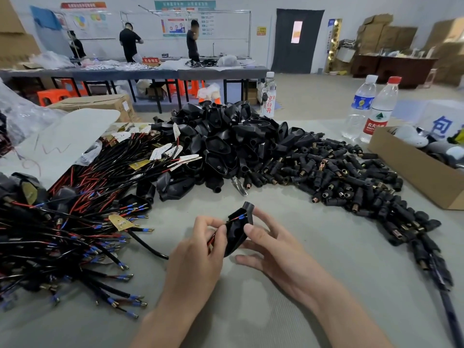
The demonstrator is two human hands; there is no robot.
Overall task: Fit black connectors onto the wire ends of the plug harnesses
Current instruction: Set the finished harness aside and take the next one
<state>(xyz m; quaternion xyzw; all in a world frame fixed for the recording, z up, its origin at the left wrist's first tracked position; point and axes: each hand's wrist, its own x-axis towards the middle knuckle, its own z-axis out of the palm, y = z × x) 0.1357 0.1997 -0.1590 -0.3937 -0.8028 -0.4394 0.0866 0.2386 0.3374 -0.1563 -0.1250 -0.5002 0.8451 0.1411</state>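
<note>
Our left hand (198, 247) pinches the red and black wires (211, 240) between thumb and fingertips (221, 228), close behind their blue-sleeved ends (241, 217). Those ends lie in the hollow of the black connector shell (236, 234). Our right hand (271, 249) grips the shell just above the table, thumb on its near edge, fingers curled behind. We judge the shell light, stiff and smooth, best held by its broad sides. The wires look limp, so we pinch near the tips. The harness pile (75, 234) lies left, spare shells (226, 141) beyond.
</note>
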